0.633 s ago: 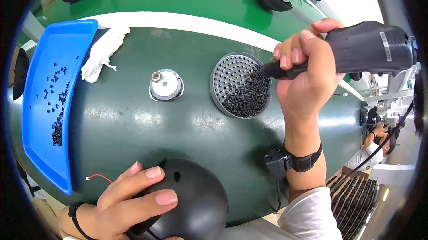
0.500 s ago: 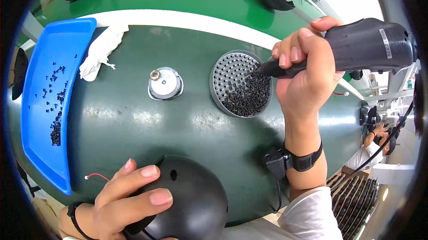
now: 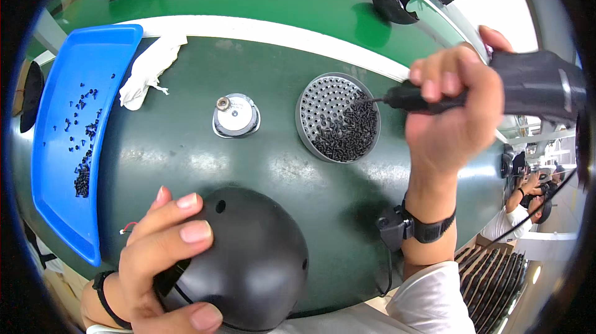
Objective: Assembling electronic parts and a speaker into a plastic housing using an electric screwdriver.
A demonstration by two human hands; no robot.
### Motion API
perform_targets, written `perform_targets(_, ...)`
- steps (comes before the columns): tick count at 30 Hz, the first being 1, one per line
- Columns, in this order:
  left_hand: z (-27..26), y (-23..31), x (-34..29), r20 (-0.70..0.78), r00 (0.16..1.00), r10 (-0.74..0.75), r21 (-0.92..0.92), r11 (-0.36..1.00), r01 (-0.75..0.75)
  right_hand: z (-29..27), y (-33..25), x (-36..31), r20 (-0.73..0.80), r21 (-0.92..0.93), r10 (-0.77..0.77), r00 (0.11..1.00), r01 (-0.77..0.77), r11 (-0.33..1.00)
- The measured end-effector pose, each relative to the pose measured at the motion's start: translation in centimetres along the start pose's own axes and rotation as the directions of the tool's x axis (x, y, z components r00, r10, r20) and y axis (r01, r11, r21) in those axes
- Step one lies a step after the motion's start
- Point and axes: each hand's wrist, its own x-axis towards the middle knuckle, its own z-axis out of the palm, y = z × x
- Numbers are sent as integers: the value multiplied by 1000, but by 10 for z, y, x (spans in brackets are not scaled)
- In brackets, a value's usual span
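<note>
black dome (image 3: 248, 259) down at the near edge of the desk (image 3: 167, 160), and we have our left hand (image 3: 139, 266) gripping its left side, fingers spread along the upper part and thumb lower down. we see its smooth curve facing up, one small hole (image 3: 220, 206) near the top, another at the right edge, and a dark opening beside our palm. a red wire (image 3: 129, 227) with a white plug shows just beside the fingers.

over on the other side, our right hand (image 3: 456, 129) is wrapped around a black power screwdriver (image 3: 537, 82), a little blurred, held nearly level, its thin bit (image 3: 375, 100) reaching leftward over the rim of a round grey dish (image 3: 316, 101). we cannot tell whether the tip touches anything. and what a heap in there: black screws (image 3: 347, 132) crowd the right and lower part of the perforated plate, with bare holes at the upper left!

left of the dish we spot a white-topped round part (image 3: 236, 117) with a brass-coloured knob. further left, a crumpled white cloth (image 3: 149, 76) lies beside the blue tray (image 3: 56, 185), where loose screws (image 3: 82, 179) bunch toward the right side. off to the right, we catch a person in a white shirt (image 3: 512, 219).
</note>
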Motion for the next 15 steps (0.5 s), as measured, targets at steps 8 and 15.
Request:
perform_targets(8,-6,-6,15,-3,999,49,91,995,-48,-2,-90,-35,416,302,98,904,-240,923)
perform_targets(15,-12,1,8,113,993,-26,86,996,16,14,-103,-54,348,293,134,928,-243,925)
